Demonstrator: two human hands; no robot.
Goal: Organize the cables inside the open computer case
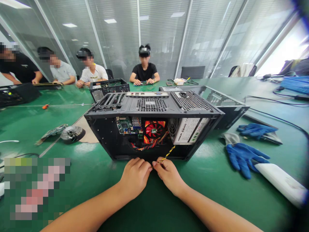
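Note:
An open computer case (135, 104) lies in front of me, its open side toward me. Inside show a green motherboard (124, 125), a red cooling fan (154, 130) with flame-coloured corners, and a labelled power supply (190, 130). A twisted yellow-and-black cable (169, 153) runs down from beneath the power supply to my hands. My right hand (170, 175) pinches this cable at the case's lower edge. Close against it, my left hand (136, 174) is closed with its fingertips on the cable's end, which the fingers mostly hide. A bundle of coloured wires (143, 147) hangs below the fan.
Blue work gloves (243, 156) and a white object (282, 180) lie on the right. Another open case (231, 111) stands behind, right. At left are a round metal part (72, 133) and cardboard (90, 129). A person (145, 71) sits across the green table (154, 206); others sit left.

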